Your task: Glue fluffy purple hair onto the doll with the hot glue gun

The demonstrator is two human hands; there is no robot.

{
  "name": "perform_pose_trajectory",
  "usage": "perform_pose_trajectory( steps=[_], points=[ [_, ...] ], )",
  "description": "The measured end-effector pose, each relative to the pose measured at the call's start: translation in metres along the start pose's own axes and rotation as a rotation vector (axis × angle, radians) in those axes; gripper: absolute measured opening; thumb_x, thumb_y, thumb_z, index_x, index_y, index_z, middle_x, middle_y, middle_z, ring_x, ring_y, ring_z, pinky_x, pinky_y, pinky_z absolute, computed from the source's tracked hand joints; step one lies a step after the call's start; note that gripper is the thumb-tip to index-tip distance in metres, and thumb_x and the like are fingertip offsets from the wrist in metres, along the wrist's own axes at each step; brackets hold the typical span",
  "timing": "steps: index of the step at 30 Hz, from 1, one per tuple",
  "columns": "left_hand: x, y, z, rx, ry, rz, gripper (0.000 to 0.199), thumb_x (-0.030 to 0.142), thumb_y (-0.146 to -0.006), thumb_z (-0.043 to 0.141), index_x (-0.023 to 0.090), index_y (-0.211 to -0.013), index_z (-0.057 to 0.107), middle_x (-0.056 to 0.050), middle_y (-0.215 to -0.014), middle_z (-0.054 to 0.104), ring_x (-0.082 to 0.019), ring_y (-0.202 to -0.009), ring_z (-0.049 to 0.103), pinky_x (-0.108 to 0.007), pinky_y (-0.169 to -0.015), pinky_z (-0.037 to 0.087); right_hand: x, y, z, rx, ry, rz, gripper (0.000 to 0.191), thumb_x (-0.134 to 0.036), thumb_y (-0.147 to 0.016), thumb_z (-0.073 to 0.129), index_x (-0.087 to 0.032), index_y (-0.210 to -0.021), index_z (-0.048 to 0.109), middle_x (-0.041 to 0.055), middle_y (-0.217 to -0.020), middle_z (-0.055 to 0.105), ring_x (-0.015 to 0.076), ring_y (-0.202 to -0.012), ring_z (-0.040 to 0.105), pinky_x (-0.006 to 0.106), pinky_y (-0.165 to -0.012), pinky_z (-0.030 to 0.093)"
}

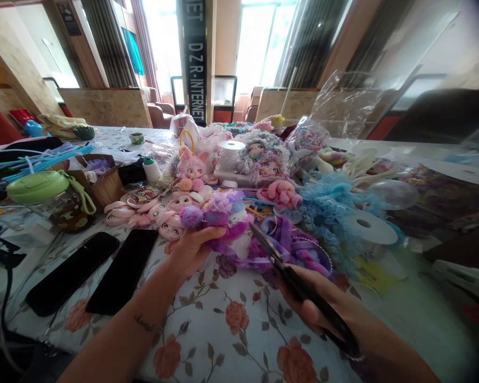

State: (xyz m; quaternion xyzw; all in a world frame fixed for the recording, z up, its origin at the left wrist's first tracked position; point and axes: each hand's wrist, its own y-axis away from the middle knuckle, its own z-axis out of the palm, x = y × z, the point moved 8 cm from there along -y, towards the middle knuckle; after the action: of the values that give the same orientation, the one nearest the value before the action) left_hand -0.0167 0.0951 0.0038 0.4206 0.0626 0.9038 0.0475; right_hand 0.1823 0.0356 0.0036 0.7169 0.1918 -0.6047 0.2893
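My left hand (201, 246) is closed around a fluffy purple and pink plush doll (223, 213) with a round purple pompom at its left side. In my right hand (319, 295) is a pair of black-handled scissors (281, 263), their blades pointing up and left towards the doll. The blades look closed together, and their tip is just right of the doll. A heap of purple fuzzy strips (295, 242) lies behind the scissors, with one strip running left below the doll. Fingers of my right hand partly hide the handles.
Several pink doll heads (171, 226) lie behind my left hand. Two black phones (122, 271) and a green-lidded bottle (59, 202) are at the left. Blue ruffled tulle (331, 205) and a white spool (369, 226) sit at the right. Finished-looking dolls (269, 159) stand farther back.
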Motion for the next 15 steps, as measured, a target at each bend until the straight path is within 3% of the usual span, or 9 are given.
perform_pose_trajectory(
  steps=[2, 5, 10, 15],
  points=[
    [0.001, 0.001, 0.002, -0.018, -0.022, -0.011, 0.033, 0.009, -0.057, 0.084, 0.018, -0.086, 0.073, 0.000, -0.072, 0.073, -0.017, -0.076, 0.069, -0.026, -0.073, 0.057, 0.004, -0.002, 0.009, -0.040, 0.007, -0.026, 0.060, -0.081, -0.079, 0.053, -0.021, -0.083, 0.051, -0.0071, -0.061, 0.039, 0.0070, -0.045, 0.034, 0.021, -0.042, 0.028],
    [0.000, 0.002, 0.002, -0.031, -0.029, -0.031, 0.037, 0.010, -0.053, 0.086, 0.019, -0.086, 0.073, 0.001, -0.073, 0.073, -0.014, -0.068, 0.067, -0.024, -0.065, 0.057, 0.013, -0.005, 0.023, -0.059, -0.005, 0.025, 0.069, -0.090, -0.070, 0.051, -0.022, -0.074, 0.047, -0.0067, -0.057, 0.039, 0.0068, -0.044, 0.038, 0.021, -0.041, 0.031],
    [0.000, 0.001, 0.000, -0.023, -0.041, -0.052, 0.027, 0.012, -0.051, 0.088, 0.017, -0.067, 0.068, 0.001, -0.068, 0.070, -0.011, -0.062, 0.064, -0.021, -0.058, 0.055, 0.022, -0.011, 0.038, -0.026, -0.075, 0.066, 0.070, -0.091, -0.068, 0.052, -0.021, -0.068, 0.045, -0.0069, -0.048, 0.039, 0.0062, -0.038, 0.036, 0.020, -0.038, 0.027],
    [0.002, 0.001, -0.001, -0.029, -0.039, -0.039, 0.030, 0.011, -0.052, 0.087, 0.019, -0.076, 0.070, 0.001, -0.072, 0.072, -0.013, -0.066, 0.066, -0.023, -0.063, 0.055, 0.027, -0.014, 0.038, 0.007, -0.089, 0.077, 0.067, -0.089, -0.069, 0.053, -0.022, -0.070, 0.046, -0.0075, -0.045, 0.039, 0.0064, -0.035, 0.032, 0.021, -0.035, 0.027]
  ],
)
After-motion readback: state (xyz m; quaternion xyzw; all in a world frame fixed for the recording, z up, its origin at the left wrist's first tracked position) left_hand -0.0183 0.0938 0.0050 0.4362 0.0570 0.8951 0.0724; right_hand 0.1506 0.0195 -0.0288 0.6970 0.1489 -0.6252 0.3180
